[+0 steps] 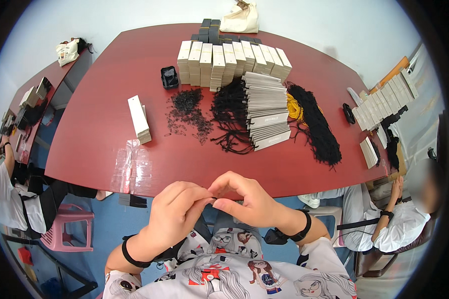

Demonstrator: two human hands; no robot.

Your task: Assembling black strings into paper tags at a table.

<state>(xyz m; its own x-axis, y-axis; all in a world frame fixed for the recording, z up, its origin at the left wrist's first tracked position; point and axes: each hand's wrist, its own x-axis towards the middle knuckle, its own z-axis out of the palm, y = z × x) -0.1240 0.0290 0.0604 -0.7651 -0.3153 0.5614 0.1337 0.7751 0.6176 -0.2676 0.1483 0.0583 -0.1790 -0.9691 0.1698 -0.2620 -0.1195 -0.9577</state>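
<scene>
My left hand and my right hand meet just off the near edge of the red table, above my lap. Both are closed in a pinch, fingertips together. A tiny dark thing shows between them, too small and covered to name. Beyond them lies a loose scatter of small black safety pins. To its right is a fanned row of white card tags with black cords. A short stack of blank white cards sits on the left.
Tall stacks of pale cards stand at the back, beside a black plastic tray. Bundled black cords and yellow cords lie right. Clear tape covers the near left edge. People sit on both sides, near a pink stool.
</scene>
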